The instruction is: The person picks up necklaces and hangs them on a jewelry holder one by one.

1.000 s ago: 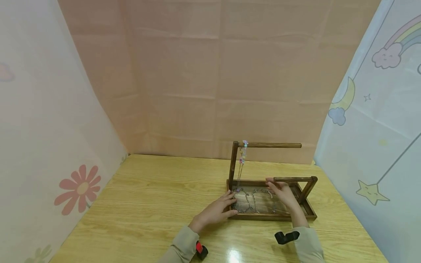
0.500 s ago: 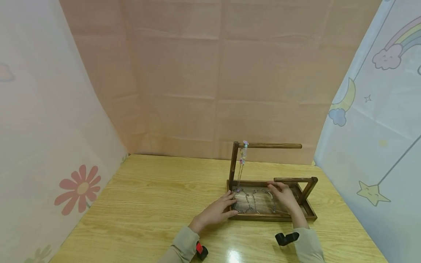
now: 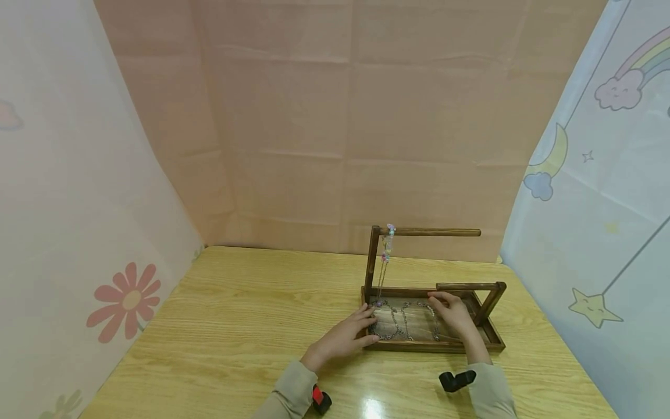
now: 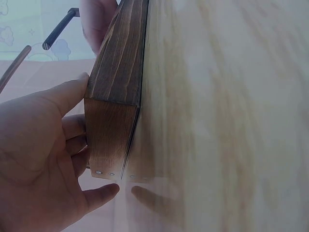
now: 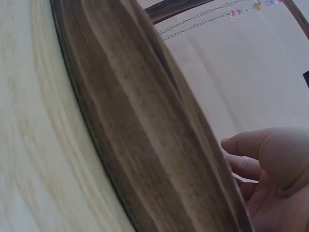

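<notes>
Nearest the viewer, a person's left hand is lying with fingers spread along the left end of a dark wooden tray; it is touching the wood but is not gripping anything, and is probably steadying the tray. The right hand is reaching over the front wall, fingers slightly bent and nearly together, close by a fine chain with pale beads; whether they are pinching it, the pictures are not showing. That chain is lying in the middle of the tray floor, with a second looped chain spreading at its left, well apart from the right fingertips. The work seems to be arranging the beaded chain, so doing it well is likely calling for small, light nudges from the fingertips, without catching the neighbouring loop. Farther back, a short bar is jutting just above the right hand, asking for a low wrist, while a colourful bead strand is hanging from a taller bar.
</notes>
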Motion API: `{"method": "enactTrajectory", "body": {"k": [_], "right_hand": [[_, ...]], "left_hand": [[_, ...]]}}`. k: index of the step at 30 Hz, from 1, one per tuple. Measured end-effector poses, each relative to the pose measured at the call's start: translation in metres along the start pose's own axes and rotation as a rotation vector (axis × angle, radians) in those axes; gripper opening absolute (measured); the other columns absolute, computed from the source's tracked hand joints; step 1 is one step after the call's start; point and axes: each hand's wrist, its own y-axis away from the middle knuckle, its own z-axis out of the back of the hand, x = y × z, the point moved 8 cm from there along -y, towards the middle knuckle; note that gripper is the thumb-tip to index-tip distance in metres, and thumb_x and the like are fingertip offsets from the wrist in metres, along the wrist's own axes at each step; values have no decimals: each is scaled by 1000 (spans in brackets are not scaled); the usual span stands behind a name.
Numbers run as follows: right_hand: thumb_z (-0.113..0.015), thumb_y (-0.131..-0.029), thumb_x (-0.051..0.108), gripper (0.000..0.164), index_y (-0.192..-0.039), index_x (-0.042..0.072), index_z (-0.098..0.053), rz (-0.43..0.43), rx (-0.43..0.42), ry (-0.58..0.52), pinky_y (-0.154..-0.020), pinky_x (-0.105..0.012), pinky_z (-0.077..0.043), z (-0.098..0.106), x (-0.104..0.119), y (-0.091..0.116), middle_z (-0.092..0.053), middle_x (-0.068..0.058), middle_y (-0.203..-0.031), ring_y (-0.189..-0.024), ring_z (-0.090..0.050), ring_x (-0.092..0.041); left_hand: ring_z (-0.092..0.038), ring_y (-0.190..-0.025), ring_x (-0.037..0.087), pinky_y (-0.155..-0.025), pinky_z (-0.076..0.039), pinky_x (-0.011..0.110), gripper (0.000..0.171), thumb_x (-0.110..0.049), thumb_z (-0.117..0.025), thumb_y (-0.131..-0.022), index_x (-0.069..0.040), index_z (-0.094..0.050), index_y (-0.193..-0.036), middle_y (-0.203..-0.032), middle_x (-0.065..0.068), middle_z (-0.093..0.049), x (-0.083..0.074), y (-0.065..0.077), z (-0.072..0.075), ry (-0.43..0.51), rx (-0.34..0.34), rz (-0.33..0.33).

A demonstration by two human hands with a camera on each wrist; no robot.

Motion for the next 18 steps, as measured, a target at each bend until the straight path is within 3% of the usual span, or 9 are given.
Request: {"method": "enactTrajectory", "body": {"k": [10, 18], "right_hand": [[-50, -97, 20, 37, -123, -6, -55, -20, 10, 40, -77, -44, -52, -4, -7, -1, -56, -28, -118, -103, -57, -40], [-55, -93, 14, 31, -113, -9, -59, -7, -15, 101, -71, -41, -52, -6, -11, -1, -63, -21, -99, -89, -61, -34]], "left_hand": [[-10, -143, 22, -112, -24, 47, 59, -45, -43, -96, -7, -39, -141, -154, 5, -21, 3, -2, -2, -2, -3, 2], [-11, -143, 24, -111, -24, 47, 60, -46, -42, -96, -5, -39, -141, -153, 7, -22, 3, -1, -2, -3, -1, -10]]}}
